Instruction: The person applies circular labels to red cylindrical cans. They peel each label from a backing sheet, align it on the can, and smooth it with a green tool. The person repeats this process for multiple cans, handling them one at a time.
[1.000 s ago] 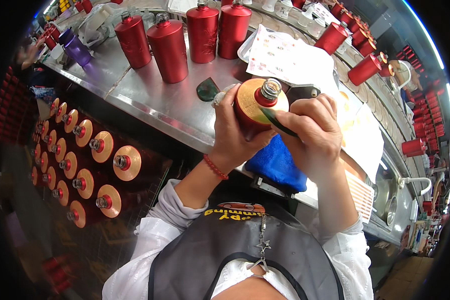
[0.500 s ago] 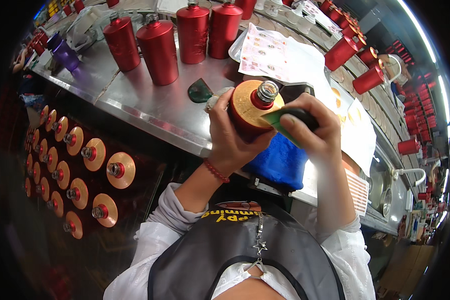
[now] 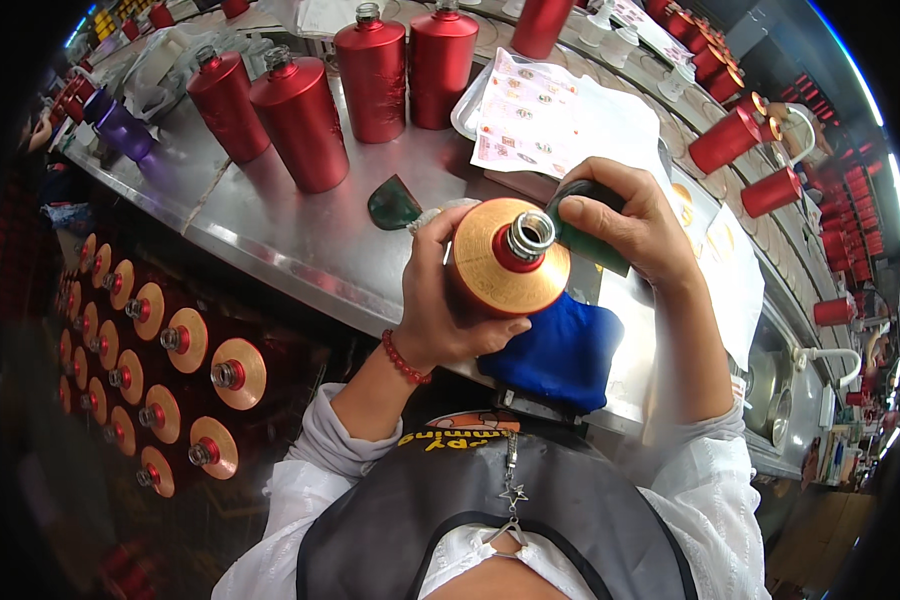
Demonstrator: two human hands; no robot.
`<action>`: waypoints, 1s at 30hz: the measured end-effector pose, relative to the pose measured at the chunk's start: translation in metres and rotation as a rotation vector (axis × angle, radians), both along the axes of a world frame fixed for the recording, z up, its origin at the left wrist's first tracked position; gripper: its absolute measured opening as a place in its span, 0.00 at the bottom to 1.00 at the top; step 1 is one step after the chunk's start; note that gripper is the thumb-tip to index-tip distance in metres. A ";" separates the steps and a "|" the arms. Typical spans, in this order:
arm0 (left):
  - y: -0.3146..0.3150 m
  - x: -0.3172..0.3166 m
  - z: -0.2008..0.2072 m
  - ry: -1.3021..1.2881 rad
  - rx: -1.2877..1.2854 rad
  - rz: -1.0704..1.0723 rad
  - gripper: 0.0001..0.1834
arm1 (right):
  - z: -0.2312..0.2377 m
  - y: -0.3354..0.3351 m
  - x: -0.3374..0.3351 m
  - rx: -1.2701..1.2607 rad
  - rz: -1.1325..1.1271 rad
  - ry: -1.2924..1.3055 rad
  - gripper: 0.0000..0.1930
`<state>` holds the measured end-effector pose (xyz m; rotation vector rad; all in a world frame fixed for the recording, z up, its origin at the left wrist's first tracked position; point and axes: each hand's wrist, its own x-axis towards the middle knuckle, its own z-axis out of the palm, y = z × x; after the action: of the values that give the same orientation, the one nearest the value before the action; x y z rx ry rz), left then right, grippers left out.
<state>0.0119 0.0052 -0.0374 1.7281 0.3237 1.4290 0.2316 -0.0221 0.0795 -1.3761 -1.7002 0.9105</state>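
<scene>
My left hand wraps round a red bottle from its left side. The bottle's gold shoulder and open glass neck tilt up toward me; its lower body is mostly hidden. In my right hand is a dark green flat scraper with a black grip, pinched between thumb and fingers beside the bottle's right shoulder. Whether the blade touches the shoulder, I cannot tell. Below the bottle lies a blue cloth. Another dark green flat piece rests on the metal bench near my left hand.
Several red bottles stand on the metal bench at the back left, near a purple bottle. Printed sheets lie behind my hands. A conveyor with red bottles runs along the right. Gold-topped bottles stand lower left.
The scraper has moved from across the gold shoulder to its right side, and its blade has turned. The bottle has shifted slightly down and its neck tilts more toward me.
</scene>
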 end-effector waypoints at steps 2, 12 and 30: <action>0.003 -0.004 -0.003 0.032 -0.014 -0.019 0.55 | 0.004 0.015 0.001 -0.019 0.079 -0.042 0.15; 0.019 -0.009 -0.005 0.005 -0.165 -0.338 0.60 | 0.015 0.072 -0.021 0.130 0.203 -0.234 0.10; 0.015 -0.002 0.017 0.161 0.039 -0.148 0.57 | -0.074 -0.066 -0.039 0.244 -0.154 -0.192 0.34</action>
<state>0.0095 0.0205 -0.0208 1.8630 0.2494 1.2004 0.1924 -0.0883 0.0059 -1.4396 -1.7524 0.4797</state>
